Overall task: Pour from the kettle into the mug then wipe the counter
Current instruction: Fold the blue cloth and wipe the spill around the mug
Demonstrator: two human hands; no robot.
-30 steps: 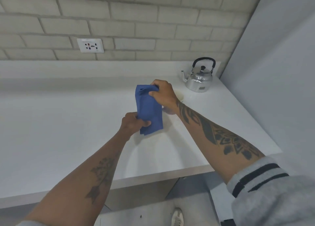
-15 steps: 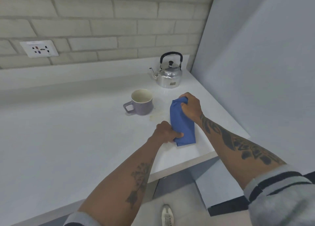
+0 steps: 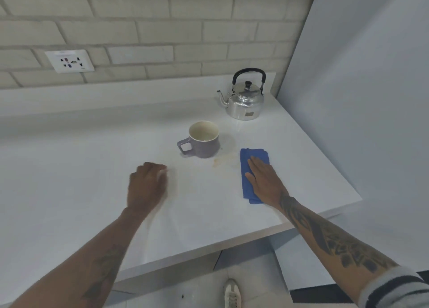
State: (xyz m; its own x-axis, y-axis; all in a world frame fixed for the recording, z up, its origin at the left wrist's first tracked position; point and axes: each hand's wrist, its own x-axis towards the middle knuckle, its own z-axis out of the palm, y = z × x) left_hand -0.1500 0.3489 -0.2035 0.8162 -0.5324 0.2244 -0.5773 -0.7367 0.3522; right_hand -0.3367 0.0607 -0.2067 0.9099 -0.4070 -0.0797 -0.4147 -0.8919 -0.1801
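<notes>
Flat right hand on a cloth, counter spill beside it

The white stone counter (image 3: 69,180) bears a shiny metal kettle (image 3: 245,103) at the back corner, a lilac ceramic mug (image 3: 204,142) upright nearer, and a folded blue cloth (image 3: 249,168) just right of a brownish stain (image 3: 220,161). The right hand (image 3: 264,180) lies open, palm pressing the cloth; the left hand (image 3: 147,185), blurred, hangs loosely curled and empty.

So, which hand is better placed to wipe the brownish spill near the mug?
The right hand: it lies flat on the blue cloth, just beside the spill. The left hand is empty and holds no cloth.
</notes>
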